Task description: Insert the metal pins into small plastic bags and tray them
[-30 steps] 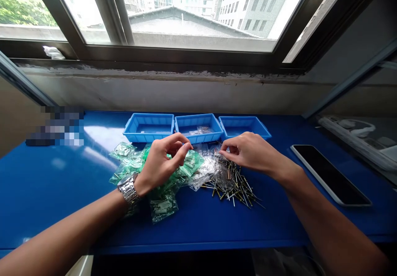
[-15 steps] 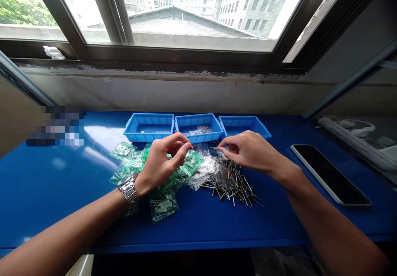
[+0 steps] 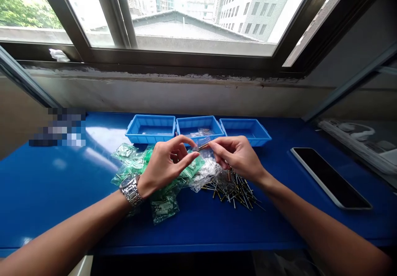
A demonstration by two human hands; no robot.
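Observation:
A small clear plastic bag (image 3: 203, 144) with a thin copper-coloured piece in it is pinched between the thumb and fingers of my right hand (image 3: 237, 155). Close at its left end is my left hand (image 3: 169, 162), thumb and forefinger apart, the forefinger tip near or touching the bag. Below the left hand lie several green plastic bags (image 3: 164, 208) with pale pieces inside. A heap of clear bags (image 3: 204, 172) adjoins them, beside loose thin metal pins (image 3: 240, 189), some with brass-coloured ends, under my right hand.
Three blue trays stand in a row at the back: a left tray (image 3: 150, 139), a middle tray (image 3: 214, 134) with clear bags inside, and a right tray (image 3: 248, 122). A phone (image 3: 331, 179) lies at the right on the blue table (image 3: 77, 189). The window (image 3: 201, 32) is behind.
My right hand has moved left from above the pins, bringing the small clear bag up to my left hand. My left thumb and forefinger have spread apart.

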